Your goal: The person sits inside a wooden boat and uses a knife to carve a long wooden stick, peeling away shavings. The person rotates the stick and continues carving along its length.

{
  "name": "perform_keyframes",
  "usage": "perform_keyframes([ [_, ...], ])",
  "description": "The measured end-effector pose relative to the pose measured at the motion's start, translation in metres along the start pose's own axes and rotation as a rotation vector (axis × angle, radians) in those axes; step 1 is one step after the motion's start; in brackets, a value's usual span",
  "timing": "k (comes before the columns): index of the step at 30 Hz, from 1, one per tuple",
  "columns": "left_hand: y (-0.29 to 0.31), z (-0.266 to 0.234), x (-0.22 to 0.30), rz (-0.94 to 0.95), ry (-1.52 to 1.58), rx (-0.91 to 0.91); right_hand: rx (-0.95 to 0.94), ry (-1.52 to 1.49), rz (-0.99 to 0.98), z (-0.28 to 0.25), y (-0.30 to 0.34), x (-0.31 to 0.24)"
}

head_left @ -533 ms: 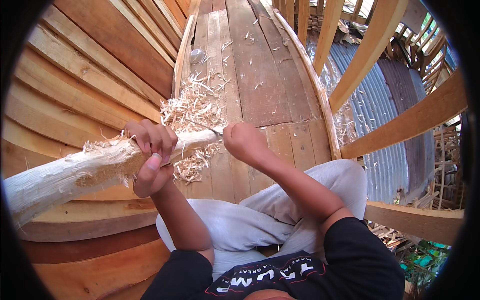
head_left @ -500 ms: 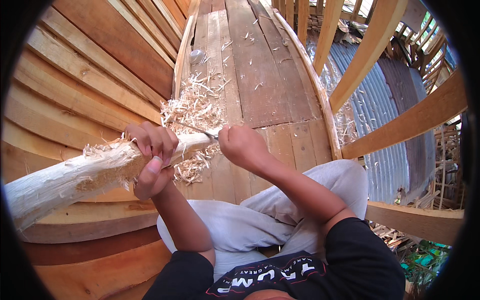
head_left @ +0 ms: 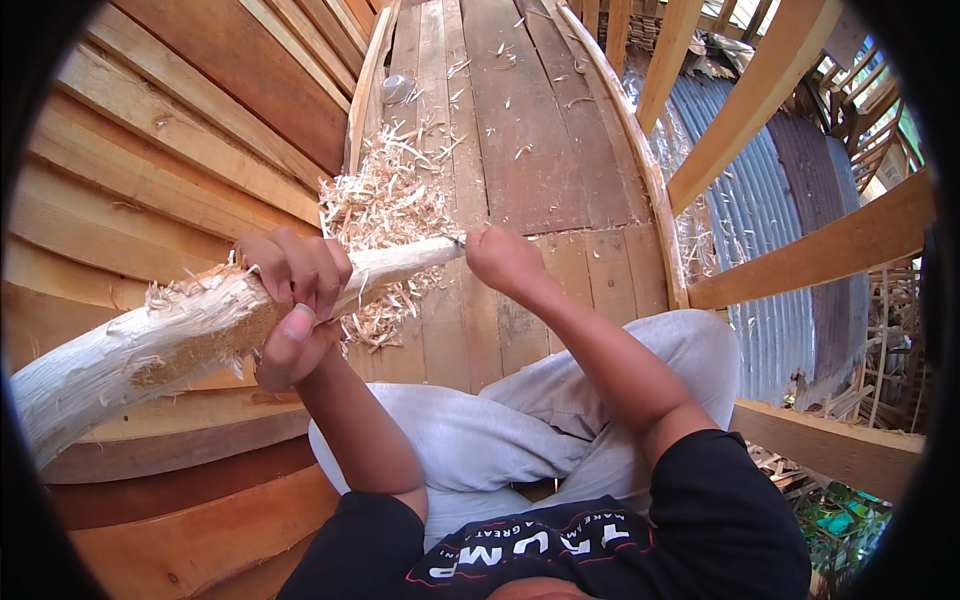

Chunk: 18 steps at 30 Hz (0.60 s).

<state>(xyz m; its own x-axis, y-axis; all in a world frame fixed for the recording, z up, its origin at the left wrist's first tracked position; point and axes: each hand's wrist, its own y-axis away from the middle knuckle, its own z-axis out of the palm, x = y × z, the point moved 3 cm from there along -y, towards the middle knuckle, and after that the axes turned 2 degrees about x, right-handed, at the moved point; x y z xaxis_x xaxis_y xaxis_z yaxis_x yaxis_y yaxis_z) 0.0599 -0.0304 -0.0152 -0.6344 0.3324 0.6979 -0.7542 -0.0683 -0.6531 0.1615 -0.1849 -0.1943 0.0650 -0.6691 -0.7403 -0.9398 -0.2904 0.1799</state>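
Beyond folded legs (head_left: 470,425), the left hand (head_left: 305,275) clamps a peeled wooden pole (head_left: 190,332) slanting away rightward, its narrow end beside the right hand (head_left: 507,264), closed around a knife (head_left: 457,240); wood shavings (head_left: 385,195) litter the plank floor (head_left: 540,175).

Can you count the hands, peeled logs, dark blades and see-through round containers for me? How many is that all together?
Hands: 2 (left hand, right hand)
Peeled log: 1
Dark blade: 1, only a little shows
See-through round container: 1
Total: 5
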Motion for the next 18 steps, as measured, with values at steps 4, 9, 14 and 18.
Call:
perform_keyframes([
  [4,-0.003,-0.010,0.002,0.012,0.018,-0.023,-0.080,0.091,0.010,-0.002,0.001,-0.003],
  [9,-0.002,-0.012,0.007,0.008,-0.015,-0.034,-0.255,0.097,-0.068,-0.036,0.043,-0.082],
  [14,-0.007,-0.011,0.001,0.023,0.044,-0.060,-0.063,0.050,0.091,0.016,-0.021,0.043],
  [18,-0.001,-0.014,0.005,0.017,0.030,-0.035,-0.152,0.026,0.002,0.002,0.000,-0.010],
])
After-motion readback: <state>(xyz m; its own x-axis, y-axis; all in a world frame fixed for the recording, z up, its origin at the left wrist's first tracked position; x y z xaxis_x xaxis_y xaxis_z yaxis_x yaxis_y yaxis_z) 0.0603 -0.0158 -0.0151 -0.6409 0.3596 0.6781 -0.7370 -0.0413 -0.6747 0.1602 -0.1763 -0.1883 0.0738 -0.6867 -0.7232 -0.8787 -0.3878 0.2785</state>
